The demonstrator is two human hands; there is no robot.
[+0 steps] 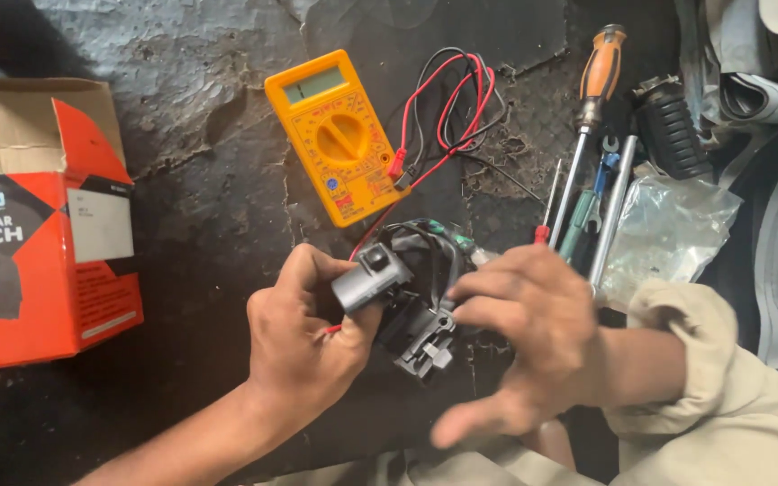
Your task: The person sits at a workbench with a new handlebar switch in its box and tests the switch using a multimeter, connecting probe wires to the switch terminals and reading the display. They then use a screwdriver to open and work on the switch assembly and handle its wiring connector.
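Switch housing (398,301): light, rigid plastic, wires fragile. L hand (303,333) clamps grey body; R hand (524,328) pinches black end. Grip body, not wires.

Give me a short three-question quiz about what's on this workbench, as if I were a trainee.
1. True or false: the yellow multimeter lies beyond the hands, with red and black leads plugged in.
2. Which hand grips the grey switch housing? A. left hand B. right hand
3. What stands at the left edge of the bench?

Key
1. True.
2. A; the right hand's fingers touch the black part beside it.
3. An open orange cardboard box.
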